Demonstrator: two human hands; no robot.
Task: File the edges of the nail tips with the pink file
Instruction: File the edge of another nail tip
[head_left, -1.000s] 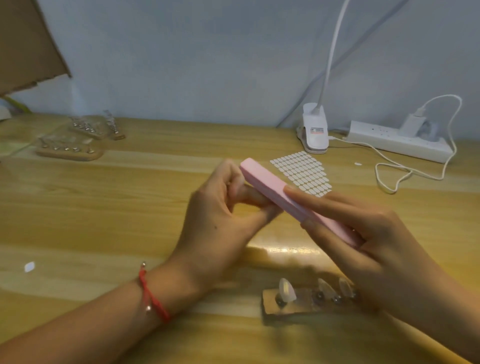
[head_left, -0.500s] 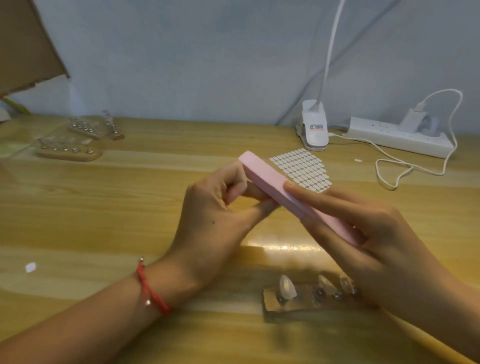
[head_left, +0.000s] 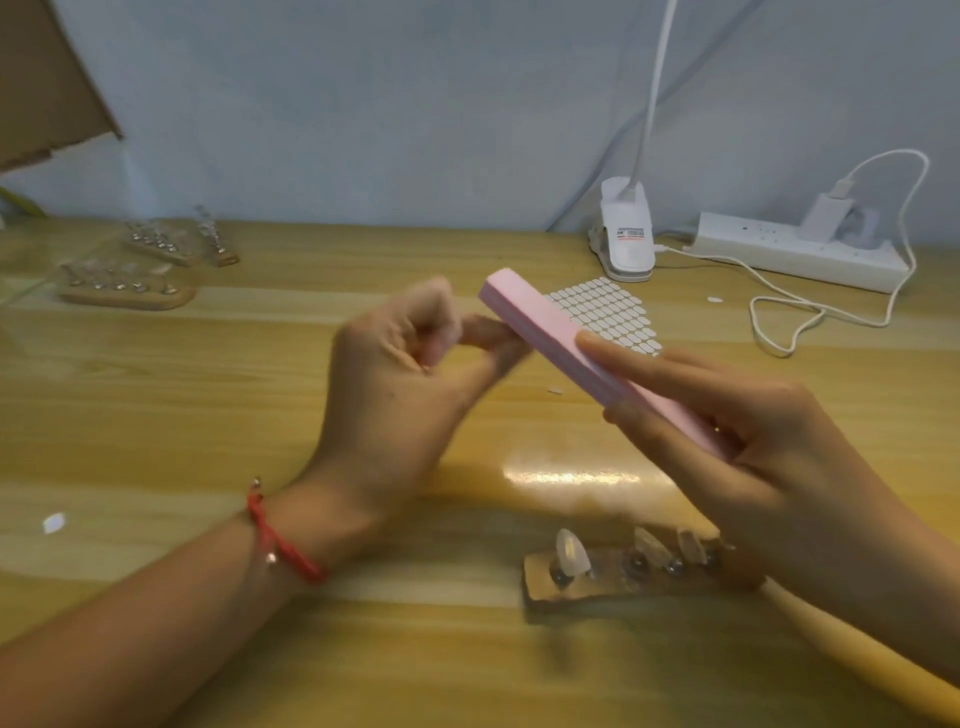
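Note:
My right hand (head_left: 753, 441) grips the long pink file (head_left: 540, 332) by its near end, index finger laid along the top. The file slants up and to the left. My left hand (head_left: 400, 384), blurred, has curled fingers and thumb pinching a small nail tip against the file's underside; the tip itself is almost hidden. A wooden holder (head_left: 602, 587) with clear nail tips (head_left: 570, 556) on pins lies on the table below my right hand, partly covered by my wrist.
A sheet of small white stickers (head_left: 618, 312) lies behind the file. At the back right are a white clip lamp (head_left: 626, 239), a power strip (head_left: 795, 254) and a looped cable (head_left: 779, 327). Two more tip holders (head_left: 124, 291) sit far left on the wooden table (head_left: 208, 415).
The file's far end has risen slightly and shifted away from me. My left hand has turned a little against it and is now blurred with motion.

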